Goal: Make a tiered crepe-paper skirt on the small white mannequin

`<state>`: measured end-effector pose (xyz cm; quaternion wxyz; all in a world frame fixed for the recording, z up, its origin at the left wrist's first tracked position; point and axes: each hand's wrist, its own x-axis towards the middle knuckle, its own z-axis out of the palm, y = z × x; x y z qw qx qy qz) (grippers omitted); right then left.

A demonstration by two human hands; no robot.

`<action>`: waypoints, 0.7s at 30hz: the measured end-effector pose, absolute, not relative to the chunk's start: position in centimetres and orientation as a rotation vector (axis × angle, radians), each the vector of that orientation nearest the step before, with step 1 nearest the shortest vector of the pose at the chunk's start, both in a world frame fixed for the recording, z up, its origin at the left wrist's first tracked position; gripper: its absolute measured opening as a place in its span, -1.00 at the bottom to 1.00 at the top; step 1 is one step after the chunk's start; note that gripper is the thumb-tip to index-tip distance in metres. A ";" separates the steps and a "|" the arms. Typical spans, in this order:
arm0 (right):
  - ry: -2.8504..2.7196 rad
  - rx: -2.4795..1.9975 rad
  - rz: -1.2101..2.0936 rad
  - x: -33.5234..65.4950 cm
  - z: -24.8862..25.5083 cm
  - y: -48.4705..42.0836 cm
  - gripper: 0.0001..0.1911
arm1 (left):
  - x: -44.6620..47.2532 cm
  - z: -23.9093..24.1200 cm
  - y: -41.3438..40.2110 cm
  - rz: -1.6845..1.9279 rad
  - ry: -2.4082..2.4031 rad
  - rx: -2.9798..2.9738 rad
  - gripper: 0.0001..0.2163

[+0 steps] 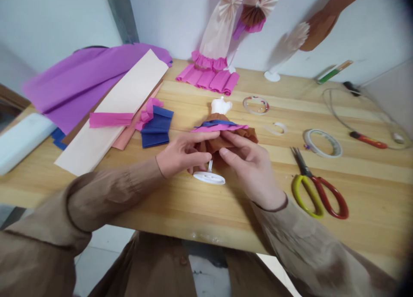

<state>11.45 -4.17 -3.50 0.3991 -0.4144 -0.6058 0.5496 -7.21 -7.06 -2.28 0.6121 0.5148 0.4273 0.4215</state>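
A miniature white dress form [221,105] lies tipped on the table, its top pointing away from me and its round white base [209,178] toward me. Around it is a layered crepe paper skirt [209,147], brown with a blue and a pink band. My left hand [183,153] grips the skirt's left side, thumb near the thin stand, some fingers hidden beneath. On the right side, my right hand [248,161] pinches the brown paper between thumb and fingers.
Scissors [308,174] with yellow and red handles lie at right, near a tape roll [322,143], a clear tape ring [256,105] and a red-handled corded tool [368,140]. Purple [97,82], cream [112,112] and blue paper [157,127] spread left. Paper-dressed figures [216,35] stand against the wall.
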 end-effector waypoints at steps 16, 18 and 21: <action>-1.230 -1.078 1.514 11.8 -4.1 -3.8 -0.47 | -6.9 -1.9 -7.3 1.176 0.789 0.690 -0.59; -1.244 -1.084 1.519 11.8 -4.2 -3.8 -0.47 | -6.5 -1.8 -7.5 1.190 0.828 0.678 -0.63; -1.291 -1.102 1.492 11.7 -4.3 -3.9 -0.46 | -6.0 -1.6 -7.8 1.207 0.863 0.709 -0.65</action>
